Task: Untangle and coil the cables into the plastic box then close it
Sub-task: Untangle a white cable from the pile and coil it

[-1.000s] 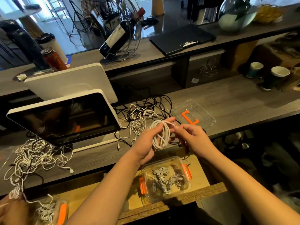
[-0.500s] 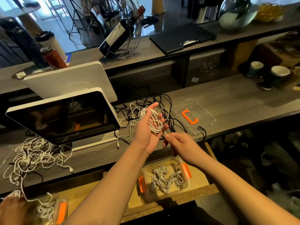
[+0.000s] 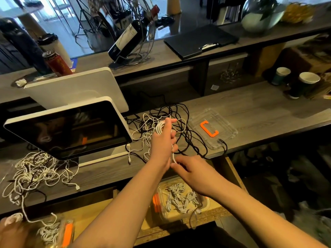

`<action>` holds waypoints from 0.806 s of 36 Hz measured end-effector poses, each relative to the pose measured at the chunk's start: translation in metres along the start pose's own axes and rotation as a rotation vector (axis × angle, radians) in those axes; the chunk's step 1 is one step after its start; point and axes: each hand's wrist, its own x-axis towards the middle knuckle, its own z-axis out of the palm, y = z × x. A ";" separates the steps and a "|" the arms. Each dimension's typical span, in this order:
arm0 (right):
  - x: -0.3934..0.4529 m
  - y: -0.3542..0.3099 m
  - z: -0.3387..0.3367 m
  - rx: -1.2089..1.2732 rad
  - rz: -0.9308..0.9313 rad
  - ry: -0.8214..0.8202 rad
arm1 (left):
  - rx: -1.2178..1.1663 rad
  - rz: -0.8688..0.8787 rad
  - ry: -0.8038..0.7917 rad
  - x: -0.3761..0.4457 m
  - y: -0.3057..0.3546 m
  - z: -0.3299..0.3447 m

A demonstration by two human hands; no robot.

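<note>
Cables: we hold a white coil (image 3: 160, 127) in our left hand (image 3: 162, 144), raised over the counter (image 3: 259, 111), with its loose tail hanging down to our right hand (image 3: 192, 173).
Left fingers: curled round the coil, holding the loops together.
Right fingers: narrow, pinching the tail of the white cable just below the left wrist.
Box: the clear plastic box (image 3: 179, 197) sits on the lower shelf under our arms, with coiled white cables already inside; its orange clips are open.
Lid: the clear lid (image 3: 215, 129) with an orange handle lies on the counter to the right, apart from the box.
Still tangled: a heap of black and white cables (image 3: 179, 120) lies behind the left hand; another white heap (image 3: 35, 172) lies left, by the screen (image 3: 68, 127).
Risk: we judge the loops could spring loose if the left grip slackens before the tail is wrapped.
Risk: the tail may snag the black heap behind and drag it along.
</note>
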 end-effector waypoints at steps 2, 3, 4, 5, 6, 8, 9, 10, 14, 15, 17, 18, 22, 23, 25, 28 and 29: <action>-0.001 -0.003 -0.003 -0.062 -0.044 -0.012 | 0.158 0.054 0.016 0.003 -0.002 -0.001; -0.001 -0.003 -0.006 -0.059 -0.060 -0.015 | 0.271 0.086 0.016 0.005 -0.004 -0.002; -0.001 -0.002 -0.009 -0.034 -0.074 -0.013 | 0.393 0.119 0.008 0.006 -0.005 -0.003; -0.001 0.000 -0.013 0.013 -0.081 -0.005 | 0.501 0.148 -0.004 0.006 -0.005 -0.004; 0.000 0.002 -0.016 0.066 -0.085 0.009 | 0.584 0.165 -0.025 0.006 -0.005 -0.004; 0.002 0.006 -0.024 0.115 -0.100 0.028 | 0.655 0.136 -0.109 0.007 -0.003 -0.005; 0.003 0.007 -0.028 0.112 -0.120 0.026 | 0.664 0.095 -0.167 0.007 -0.003 -0.005; 0.004 0.007 -0.032 0.102 -0.138 0.022 | 0.672 0.054 -0.230 0.006 -0.003 -0.007; 0.010 0.012 -0.043 0.070 -0.195 0.030 | 0.640 -0.145 -0.455 -0.001 -0.003 -0.011; 0.011 0.014 -0.046 0.071 -0.208 0.047 | 0.637 -0.204 -0.488 -0.004 -0.001 -0.012; 0.012 0.018 -0.050 0.068 -0.218 0.107 | 0.605 -0.338 -0.528 -0.009 0.002 -0.013; 0.013 0.020 -0.051 0.057 -0.215 0.147 | 0.545 -0.412 -0.557 -0.011 0.001 -0.014; 0.015 0.028 -0.058 0.066 -0.100 0.180 | 0.231 -0.628 -0.695 -0.011 -0.008 -0.019; 0.016 0.029 -0.059 0.076 -0.075 0.163 | 0.192 -0.653 -0.731 -0.011 -0.010 -0.020; 0.015 0.030 -0.060 0.097 -0.062 0.139 | 0.151 -0.664 -0.803 -0.012 -0.011 -0.020; 0.014 0.029 -0.060 0.159 -0.069 0.119 | 0.177 -0.639 -0.883 -0.014 -0.011 -0.024; 0.014 0.028 -0.060 0.187 -0.072 0.104 | 0.210 -0.634 -0.904 -0.014 -0.011 -0.026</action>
